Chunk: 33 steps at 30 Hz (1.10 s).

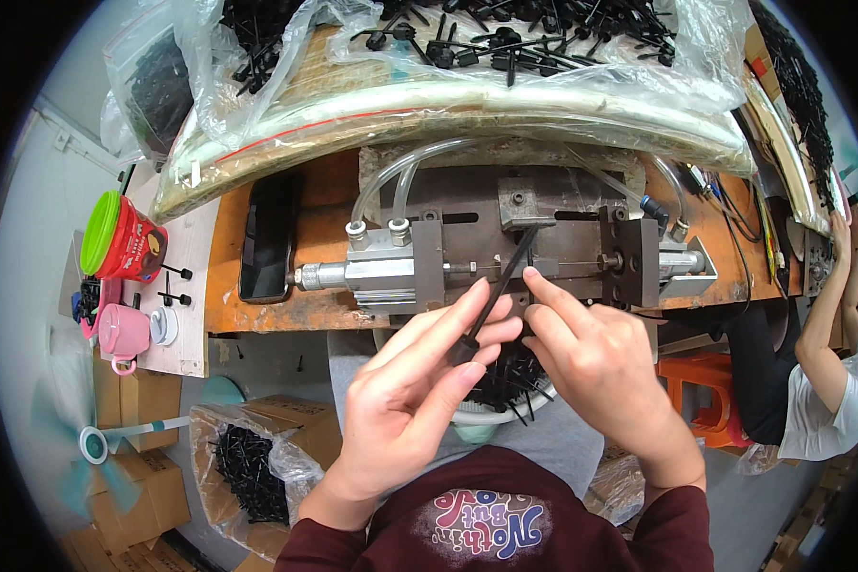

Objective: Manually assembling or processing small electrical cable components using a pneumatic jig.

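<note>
My left hand [400, 391] grips a long thin black plastic rod [501, 286] with a thicker end near the thumb. The rod slants up and to the right, its far tip near the small steel block [524, 205] of a dark metal clamping fixture [486, 253]. My right hand [591, 357] is close beside it, index fingertip at the middle of the fixture and the other fingers curled. Its thumb is hidden, and what it pinches, if anything, is unclear. Below both hands, a pale bowl [477, 417] on my lap holds several black parts [510, 381].
Air cylinders [381, 276] with clear hoses [377, 181] flank the fixture. A phone [268, 238], a red tub [133, 238] and a pink cup [124, 329] are left. Black parts [505, 48] lie on plastic behind. A box of parts [248, 477] stands lower left; another person [829, 381] sits right.
</note>
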### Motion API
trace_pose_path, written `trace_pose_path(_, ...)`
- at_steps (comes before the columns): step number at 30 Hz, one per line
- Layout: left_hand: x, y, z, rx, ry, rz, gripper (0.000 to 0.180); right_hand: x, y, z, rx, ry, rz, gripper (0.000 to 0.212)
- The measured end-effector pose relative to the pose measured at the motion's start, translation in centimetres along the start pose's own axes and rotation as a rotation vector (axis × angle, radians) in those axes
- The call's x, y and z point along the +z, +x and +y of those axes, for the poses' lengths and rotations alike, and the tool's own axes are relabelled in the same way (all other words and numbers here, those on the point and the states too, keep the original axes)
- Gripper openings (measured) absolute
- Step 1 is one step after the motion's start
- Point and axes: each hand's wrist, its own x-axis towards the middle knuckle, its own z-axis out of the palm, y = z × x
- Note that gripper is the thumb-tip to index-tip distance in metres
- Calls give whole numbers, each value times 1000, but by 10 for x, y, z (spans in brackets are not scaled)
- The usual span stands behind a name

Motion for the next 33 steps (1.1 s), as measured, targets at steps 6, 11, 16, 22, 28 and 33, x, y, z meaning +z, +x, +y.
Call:
trace_pose_path(6,-8,-5,0,210,485,146,36,-42,75,39,-59,101,386,14)
trace_pose_path(11,14,16,-24,464,876,84,29,-74,163,86,-139,-298,234,37)
trace_pose_path(16,29,21,-50,508,1022,5,28,-42,210,105,-15,-434,-128,55)
trace_pose_path(22,27,27,-51,519,1134,-9,27,-39,215,113,-36,-451,-139,55)
trace_pose_path(28,28,29,-49,522,1132,-4,26,-82,207,117,-16,-105,66,37)
trace_pose_path(33,30,30,-52,524,1132,-8,25,-106,183,114,408,551,111,19)
